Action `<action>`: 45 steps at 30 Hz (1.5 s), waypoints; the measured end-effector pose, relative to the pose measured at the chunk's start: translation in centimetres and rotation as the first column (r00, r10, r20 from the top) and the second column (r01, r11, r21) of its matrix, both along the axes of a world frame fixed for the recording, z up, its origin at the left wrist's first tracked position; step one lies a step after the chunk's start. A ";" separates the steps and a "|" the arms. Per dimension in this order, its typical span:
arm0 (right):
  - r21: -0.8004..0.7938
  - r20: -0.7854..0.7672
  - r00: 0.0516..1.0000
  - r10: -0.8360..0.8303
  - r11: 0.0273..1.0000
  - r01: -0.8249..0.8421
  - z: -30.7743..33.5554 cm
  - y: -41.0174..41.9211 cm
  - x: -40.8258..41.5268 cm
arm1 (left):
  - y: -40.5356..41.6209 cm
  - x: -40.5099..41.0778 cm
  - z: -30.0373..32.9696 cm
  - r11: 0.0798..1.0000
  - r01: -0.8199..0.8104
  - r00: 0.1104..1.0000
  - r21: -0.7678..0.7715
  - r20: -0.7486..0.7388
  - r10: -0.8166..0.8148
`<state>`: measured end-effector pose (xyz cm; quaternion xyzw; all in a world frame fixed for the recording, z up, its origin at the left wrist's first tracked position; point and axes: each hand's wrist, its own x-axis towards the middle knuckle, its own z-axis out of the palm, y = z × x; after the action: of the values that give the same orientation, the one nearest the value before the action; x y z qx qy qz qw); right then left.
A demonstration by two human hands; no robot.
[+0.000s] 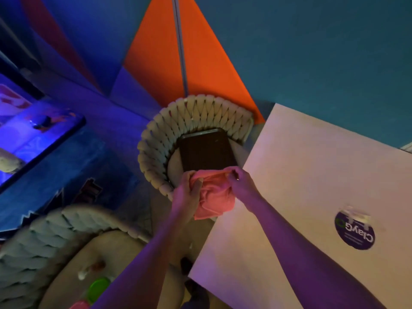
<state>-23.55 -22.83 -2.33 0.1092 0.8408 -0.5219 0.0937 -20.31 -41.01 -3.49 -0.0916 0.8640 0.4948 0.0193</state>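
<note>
From my remote seat I see both hands gathered on a pink cloth (213, 198). The left hand (188, 194) has its fingers (197, 183) curled round the cloth's left side. The right hand (242, 184) pinches the upper edge in its fingers (231, 174). That edge runs as a short band straight from one set of fingers to the other, so the cloth's long axis lies across me. The rest hangs bunched below and between the fingers.

Just beyond the fingers sits a dark tray (207, 152) on the seat of a woven-backed chair (153, 150). The desk (312, 170) with its round sticker (354, 230) lies to the right of the right fingers. I judge the right hand nearer the desk and the left nearer the chair's rim, and both are about equally near the tray.
</note>
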 end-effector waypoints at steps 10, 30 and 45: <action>-0.010 0.166 0.986 0.020 1.000 -0.019 -3.8 -4.9 -8.5 | -4.2 -7.6 -5.7 0.999 -0.042 0.993 -0.012 0.112 0.043; 0.443 0.609 0.750 0.259 0.673 -0.592 -21.7 -3.1 -24.6 | 1.0 -19.3 -27.2 0.999 -0.013 0.936 0.040 0.351 -0.002; 0.613 0.566 0.787 0.243 0.514 -0.600 -31.3 -3.3 -29.5 | 1.0 -24.5 -34.9 0.866 0.234 0.948 -0.442 0.300 -0.103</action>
<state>-53.08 -26.12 -33.62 0.0316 0.9394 -0.0369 0.3393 -44.79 -40.02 -38.39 -0.0827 0.9523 0.2492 0.1558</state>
